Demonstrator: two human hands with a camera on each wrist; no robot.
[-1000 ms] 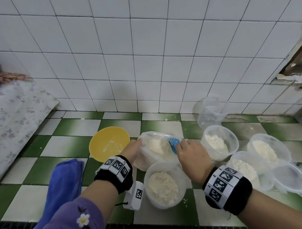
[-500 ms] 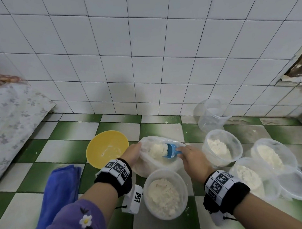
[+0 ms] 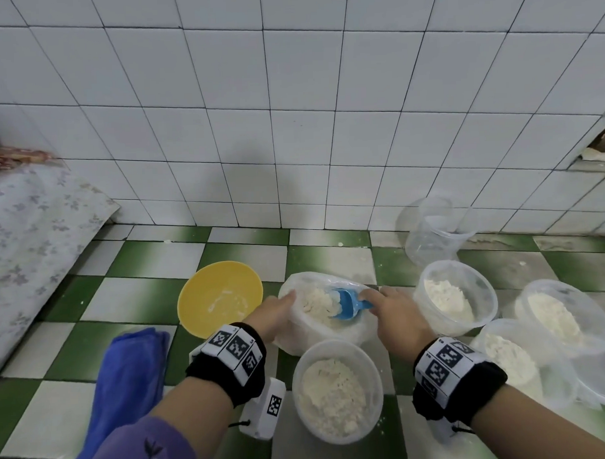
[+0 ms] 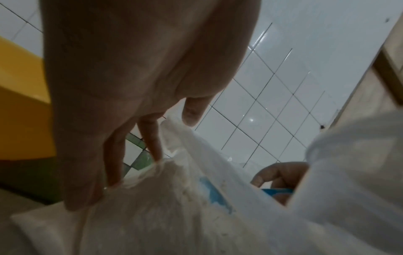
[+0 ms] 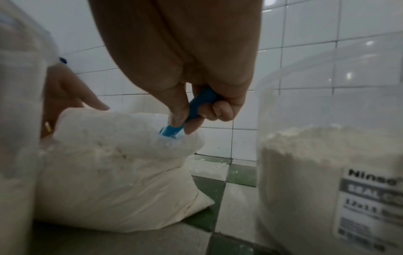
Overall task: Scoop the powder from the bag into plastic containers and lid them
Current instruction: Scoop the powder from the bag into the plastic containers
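A clear plastic bag [image 3: 298,332] of white powder lies open on the green and white tiled counter. My left hand [image 3: 274,311] holds the bag's left rim [image 4: 165,165], fingers on the plastic. My right hand [image 3: 391,303] grips the handle of a blue scoop [image 3: 348,303], whose bowl is dug into the powder inside the bag [image 5: 122,165]. The scoop handle [image 5: 196,107] shows between my thumb and curled fingers. A round clear container [image 3: 337,389] holding powder stands just in front of the bag, without a lid.
A yellow bowl [image 3: 219,295] sits left of the bag. Three more powder-filled clear containers [image 3: 454,296] [image 3: 561,316] [image 3: 518,359] stand at the right, with an empty one [image 3: 431,231] by the wall. A blue cloth [image 3: 128,383] lies front left. A white tiled wall is close behind.
The right hand has pushed the blue scoop deeper into the bag's powder. The left hand has stayed on the bag's rim. The camera view has tipped slightly downward.
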